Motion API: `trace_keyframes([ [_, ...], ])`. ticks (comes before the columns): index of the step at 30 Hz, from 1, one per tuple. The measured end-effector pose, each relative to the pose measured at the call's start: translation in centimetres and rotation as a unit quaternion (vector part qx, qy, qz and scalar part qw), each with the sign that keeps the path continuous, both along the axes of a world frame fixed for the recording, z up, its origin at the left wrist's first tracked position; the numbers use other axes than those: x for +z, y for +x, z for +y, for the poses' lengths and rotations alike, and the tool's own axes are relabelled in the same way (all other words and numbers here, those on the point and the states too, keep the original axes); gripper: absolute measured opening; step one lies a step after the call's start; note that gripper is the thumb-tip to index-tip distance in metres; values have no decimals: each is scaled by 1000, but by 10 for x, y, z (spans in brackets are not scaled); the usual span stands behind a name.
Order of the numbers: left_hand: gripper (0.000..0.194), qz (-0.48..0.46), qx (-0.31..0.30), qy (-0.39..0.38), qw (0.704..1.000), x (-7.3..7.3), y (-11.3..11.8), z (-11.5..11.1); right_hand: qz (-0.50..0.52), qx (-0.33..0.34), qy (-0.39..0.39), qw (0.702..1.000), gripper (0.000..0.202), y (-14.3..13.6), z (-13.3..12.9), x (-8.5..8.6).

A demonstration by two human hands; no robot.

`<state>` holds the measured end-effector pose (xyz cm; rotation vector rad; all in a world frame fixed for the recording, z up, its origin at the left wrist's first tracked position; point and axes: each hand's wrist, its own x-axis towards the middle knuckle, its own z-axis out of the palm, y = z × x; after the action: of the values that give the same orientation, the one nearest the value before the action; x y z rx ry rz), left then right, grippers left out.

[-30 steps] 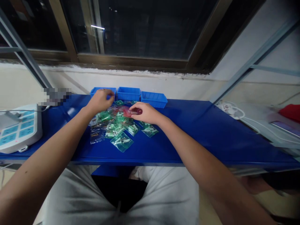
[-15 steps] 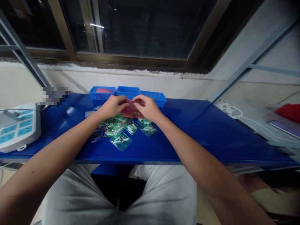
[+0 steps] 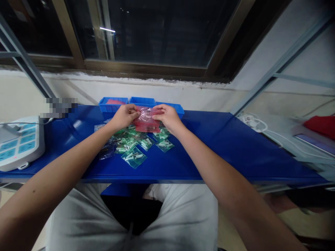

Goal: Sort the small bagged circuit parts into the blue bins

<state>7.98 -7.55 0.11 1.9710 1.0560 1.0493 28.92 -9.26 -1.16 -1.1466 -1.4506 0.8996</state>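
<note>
Between my two hands a see-through pink plastic bag [image 3: 146,120] is stretched out above the table. My left hand [image 3: 125,116] pinches its upper left corner, and my right hand [image 3: 169,118] pinches the right side. Something small shows through the bag's lower part, too blurred to name. Beneath and in front of it lies a pile of green bags [image 3: 127,141] with small light pieces inside. One green bag [image 3: 134,157] lies nearest the table's front edge. Some clear bluish bags [image 3: 106,150] are at the pile's left, partly behind my left forearm.
Three blue bins stand along the wall: a left one [image 3: 103,106] with pink bags, a middle one [image 3: 142,101] and a right one [image 3: 180,109]. A white power strip [image 3: 36,151] is on the blue table [image 3: 222,150] at left. Metal posts rise at both sides.
The pink bag, folded or bunched before, is now spread wider and flatter. My hands have moved slightly apart. The camera view has shifted a little.
</note>
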Motion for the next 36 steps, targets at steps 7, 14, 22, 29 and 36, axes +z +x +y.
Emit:
trace_keyframes([
  [7, 19, 4, 30, -17, 999, 0, -5, 5, 14, -10, -24, 1000, 9, 0, 1, -2],
  [14, 25, 20, 26, 6, 999, 1, -7, 6, -4, -24, -22, 999, 16, 1, -5, 4],
  [22, 36, 80, 52, 59, 994, 6, -7, 3, -10, -37, -19, 999, 32, 1, -6, 4],
  [29, 45, 64, 49, 60, 995, 7, -8, 2, 27, 2, -44, 999, 35, 0, -10, 6],
  [36, 36, -50, 25, -47, 997, 12, -3, -6, 94, 17, -118, 988, 21, 0, -15, 14],
])
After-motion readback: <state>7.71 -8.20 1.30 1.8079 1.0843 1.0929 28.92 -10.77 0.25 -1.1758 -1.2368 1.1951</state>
